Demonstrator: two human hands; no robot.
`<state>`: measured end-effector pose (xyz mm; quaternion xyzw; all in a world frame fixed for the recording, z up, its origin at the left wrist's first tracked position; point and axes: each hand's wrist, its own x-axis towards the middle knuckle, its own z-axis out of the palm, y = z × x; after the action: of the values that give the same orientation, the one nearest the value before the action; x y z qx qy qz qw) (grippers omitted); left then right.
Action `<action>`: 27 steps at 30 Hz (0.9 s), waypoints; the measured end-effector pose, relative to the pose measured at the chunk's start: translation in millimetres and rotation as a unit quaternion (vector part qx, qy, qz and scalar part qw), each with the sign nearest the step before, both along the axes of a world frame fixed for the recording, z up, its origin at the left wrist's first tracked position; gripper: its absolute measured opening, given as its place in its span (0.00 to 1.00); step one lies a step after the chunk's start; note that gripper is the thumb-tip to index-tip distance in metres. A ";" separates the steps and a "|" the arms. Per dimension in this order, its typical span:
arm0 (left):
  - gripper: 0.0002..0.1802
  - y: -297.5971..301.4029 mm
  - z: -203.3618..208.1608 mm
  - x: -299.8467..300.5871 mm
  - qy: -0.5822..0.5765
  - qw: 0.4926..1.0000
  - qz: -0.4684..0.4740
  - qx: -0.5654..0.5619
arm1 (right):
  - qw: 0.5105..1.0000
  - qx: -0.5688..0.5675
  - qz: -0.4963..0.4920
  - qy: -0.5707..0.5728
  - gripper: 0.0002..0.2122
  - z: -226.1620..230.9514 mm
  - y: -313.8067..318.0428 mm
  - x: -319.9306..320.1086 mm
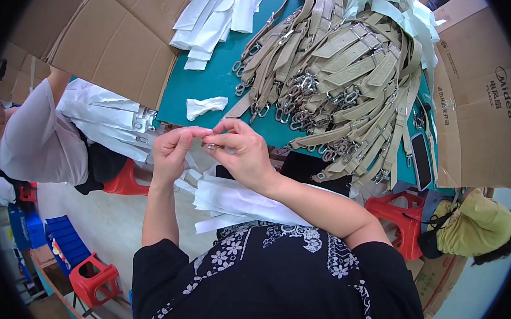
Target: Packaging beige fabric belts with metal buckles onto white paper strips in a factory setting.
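Both my hands meet in front of me, just off the near edge of the green table (174,105). With bent fingers my right hand (245,156) pinches a small shiny metal piece (210,147), mostly covered by the fingertips. My left hand (171,151) is closed too, its thumb and index finger pressed together against the right fingertips; what they grip is hidden. Below the hands, white paper-like strips (235,198) lie across my lap. Beyond them, a large heap of beige bag straps (355,60) with silver clasps covers much of the table.
A crumpled white scrap (206,107) and a stack of white strips (220,20) lie on the table. A phone (420,161) rests at its right edge. Cardboard boxes (117,34) stand on both sides. One person (41,129) sits left, another (477,223) right. Red stools (95,279) stand about.
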<state>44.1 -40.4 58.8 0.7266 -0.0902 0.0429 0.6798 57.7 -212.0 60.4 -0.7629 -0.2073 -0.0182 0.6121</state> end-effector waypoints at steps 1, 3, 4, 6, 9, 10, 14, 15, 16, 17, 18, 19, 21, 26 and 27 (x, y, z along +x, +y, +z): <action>0.14 1.5 0.3 0.1 0.004 0.999 0.003 0.044 | 1.000 0.000 -0.001 0.001 0.08 -5.5 1.1 0.7; 0.14 -0.5 -10.0 4.6 0.004 0.999 0.034 0.006 | 0.976 0.129 0.058 0.164 0.07 -15.0 4.3 1.8; 0.14 6.2 -26.2 7.1 0.027 0.999 0.034 -0.033 | 0.975 0.100 0.075 0.181 0.07 -19.8 -0.2 7.2; 0.15 -3.6 -38.9 9.8 0.017 0.997 0.048 -0.064 | 0.922 0.240 0.061 0.297 0.08 -16.9 -7.7 15.9; 0.18 0.5 -59.2 7.3 0.017 0.995 -0.016 -0.097 | 0.927 0.204 0.046 0.311 0.09 -8.6 -21.5 24.1; 0.18 0.0 -63.2 5.3 0.058 0.994 -0.006 -0.091 | 0.927 0.208 0.036 0.310 0.10 -6.5 -24.3 23.9; 0.11 3.6 -66.8 8.1 0.140 0.982 -0.008 -0.124 | 0.983 0.107 0.051 0.138 0.09 -1.0 -29.1 22.3; 0.11 5.1 -65.4 9.9 0.140 0.982 -0.007 -0.124 | 0.983 0.106 0.052 0.138 0.09 -0.7 -28.9 21.7; 0.07 6.7 -62.2 12.2 0.124 0.983 -0.033 -0.134 | 0.988 0.087 0.059 0.111 0.08 -0.6 -28.5 21.1; 0.04 8.9 -58.6 13.3 0.107 0.982 -0.058 -0.143 | 0.992 0.069 0.067 0.082 0.08 1.3 -27.5 21.4; 0.04 11.7 -55.9 12.0 0.107 0.982 -0.056 -0.142 | 0.992 0.070 0.068 0.083 0.08 6.6 -26.3 19.5; 0.03 14.8 -53.1 9.7 0.087 0.983 -0.057 -0.153 | 0.993 0.033 0.070 0.090 0.08 15.5 -25.0 15.7; 0.02 18.8 -44.6 5.6 0.070 0.982 -0.058 -0.163 | 0.993 -0.004 0.071 0.099 0.08 25.9 -20.3 9.7; 0.01 25.7 -6.2 -3.4 -0.025 0.990 -0.023 -0.140 | 0.990 -0.003 0.103 0.100 0.09 42.5 -3.6 12.5; 0.01 27.6 3.4 -3.9 -0.052 0.988 -0.024 -0.141 | 0.962 0.075 0.155 0.211 0.10 44.5 -1.4 16.4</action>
<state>40.1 -12.8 62.2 0.6178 -0.1361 0.0765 0.7707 74.1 -213.4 104.8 -0.6599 -0.1871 0.2228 0.6927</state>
